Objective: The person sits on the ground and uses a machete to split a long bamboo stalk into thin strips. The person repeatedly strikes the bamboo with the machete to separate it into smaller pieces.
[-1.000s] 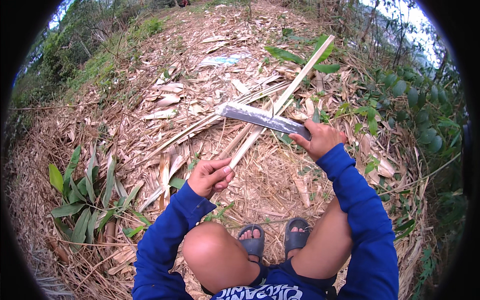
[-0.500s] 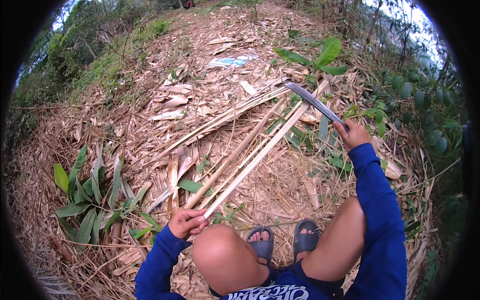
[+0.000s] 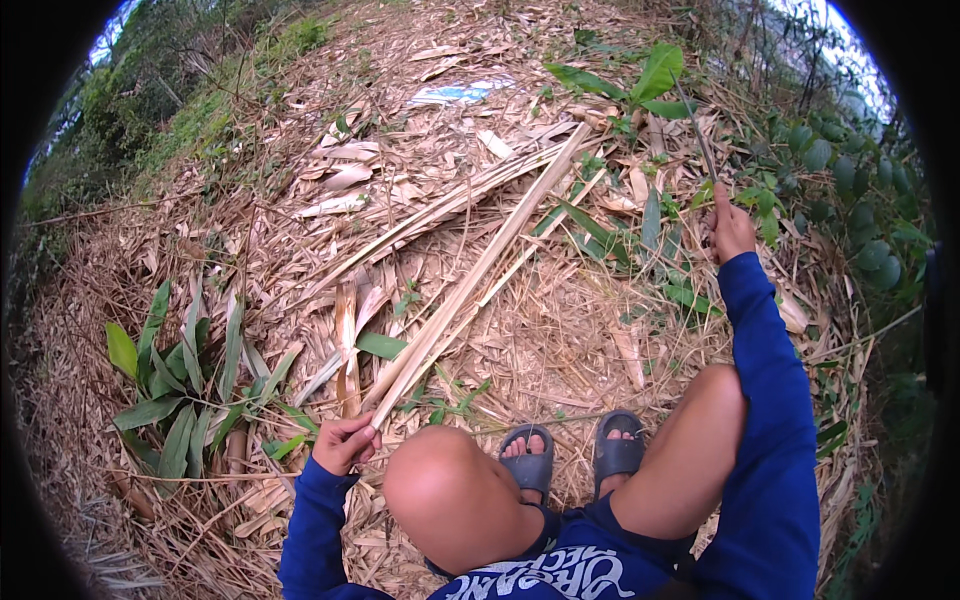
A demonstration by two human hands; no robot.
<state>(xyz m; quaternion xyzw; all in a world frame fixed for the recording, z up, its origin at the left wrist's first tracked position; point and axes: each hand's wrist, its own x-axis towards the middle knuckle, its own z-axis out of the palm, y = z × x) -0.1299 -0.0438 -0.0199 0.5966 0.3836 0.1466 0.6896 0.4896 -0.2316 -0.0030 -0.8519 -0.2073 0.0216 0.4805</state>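
Observation:
My left hand [image 3: 345, 443], by my left knee, is closed on the near end of a long, pale split bamboo strip [image 3: 490, 262]. The strip slants away to the upper right over the litter. A thinner strip [image 3: 540, 243] lies just right of it. In my right hand [image 3: 731, 230], held out at the right, is the handle of a machete [image 3: 700, 135]. Its blade points up and away, seen nearly edge-on, and is apart from the strip. The fingers of the right hand are wrapped round the handle.
More long strips [image 3: 415, 235] lie in a bundle beyond the held one. Dry sheaths and leaves cover the ground. Leafy plants stand at the left [image 3: 180, 390] and far right [image 3: 658, 72]. A blue-and-white sheet [image 3: 462, 93] lies farther off. My sandalled feet [image 3: 527, 462] are close in front.
The machete has lifted off the strip, swinging right and turning edge-on. My left hand has shifted slightly left and down, and the strip has moved left, over the pole beside it.

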